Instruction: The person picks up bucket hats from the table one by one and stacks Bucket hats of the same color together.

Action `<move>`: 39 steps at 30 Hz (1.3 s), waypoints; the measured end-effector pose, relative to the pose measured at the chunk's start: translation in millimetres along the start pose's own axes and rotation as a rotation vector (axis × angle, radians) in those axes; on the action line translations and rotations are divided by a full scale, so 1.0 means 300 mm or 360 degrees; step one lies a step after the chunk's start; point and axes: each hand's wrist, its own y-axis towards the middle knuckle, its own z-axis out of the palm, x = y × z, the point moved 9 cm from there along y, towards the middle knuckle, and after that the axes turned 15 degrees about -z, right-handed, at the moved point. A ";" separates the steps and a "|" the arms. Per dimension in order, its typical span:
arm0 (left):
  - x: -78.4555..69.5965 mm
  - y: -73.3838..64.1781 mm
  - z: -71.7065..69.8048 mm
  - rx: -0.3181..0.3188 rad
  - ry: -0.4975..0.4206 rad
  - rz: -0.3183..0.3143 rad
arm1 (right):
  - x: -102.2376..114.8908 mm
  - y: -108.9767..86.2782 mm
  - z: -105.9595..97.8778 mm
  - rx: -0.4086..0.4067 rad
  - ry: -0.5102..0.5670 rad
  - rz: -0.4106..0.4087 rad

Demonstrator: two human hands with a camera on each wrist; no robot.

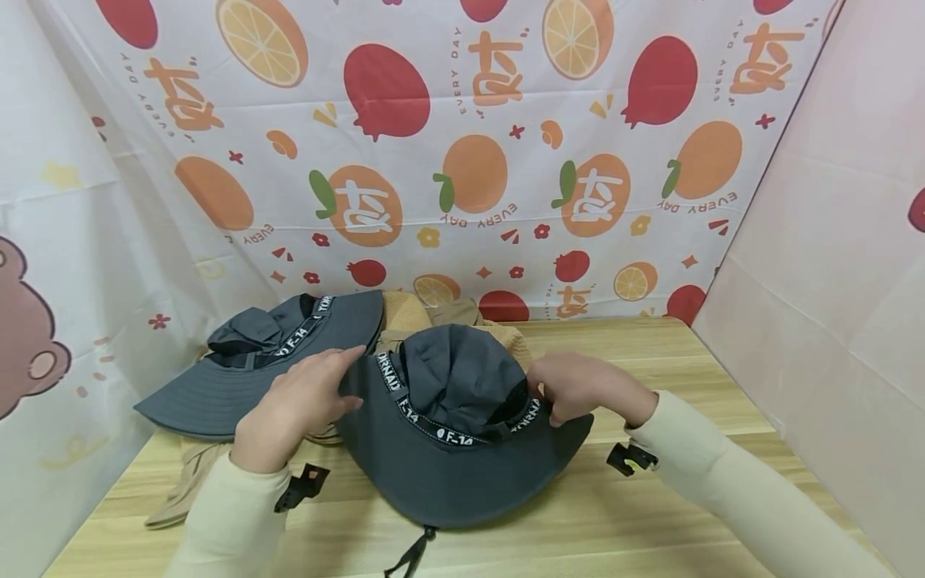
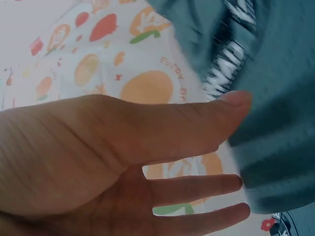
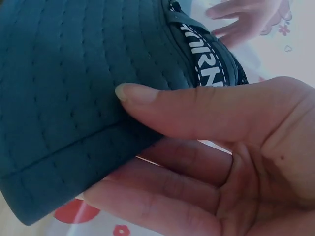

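Observation:
A dark grey wide-brimmed sun hat [image 1: 462, 474] with a black-and-white lettered band is in the middle of the head view, its brim tilted toward me. My right hand [image 1: 588, 387] pinches the brim's right side; in the right wrist view the thumb [image 3: 142, 96] lies on one face and the fingers are behind the other. At the opposite side, my left hand [image 1: 299, 401] has its fingers spread beside the brim. The left wrist view shows its thumb [image 2: 197, 123] and fingers straight, with the thumb tip against or just in front of the hat [image 2: 280, 147]; contact is unclear.
Another dark grey hat [image 1: 209, 397] lies at the left on tan hats [image 1: 189, 482], and more tan fabric [image 1: 405, 313] shows behind the middle hat. A black cord [image 1: 413, 554] hangs at the front brim. Fruit-printed cloth [image 1: 462, 265] backs the wooden table [image 1: 636, 514].

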 end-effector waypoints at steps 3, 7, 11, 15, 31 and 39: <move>0.010 0.022 0.002 0.0010 0.0010 0.0009 | 0.005 -0.022 -0.016 -0.0028 -0.0015 -0.0015; 0.030 0.046 0.017 0.0063 0.0023 -0.0021 | -0.002 -0.048 -0.023 -0.0057 -0.0002 -0.0038; 0.044 0.056 0.038 0.0167 0.0019 -0.0057 | -0.019 -0.073 -0.023 -0.0077 0.0020 -0.0055; 0.033 0.056 0.041 0.0198 -0.0013 -0.0022 | -0.052 -0.106 -0.025 -0.0072 0.0126 -0.0015; -0.119 0.046 0.009 0.0103 -0.0203 0.0240 | -0.206 -0.246 -0.115 -0.0178 0.0188 0.0117; -0.186 0.059 -0.003 0.0076 -0.0245 0.0274 | -0.259 -0.304 -0.147 -0.0217 0.0092 0.0261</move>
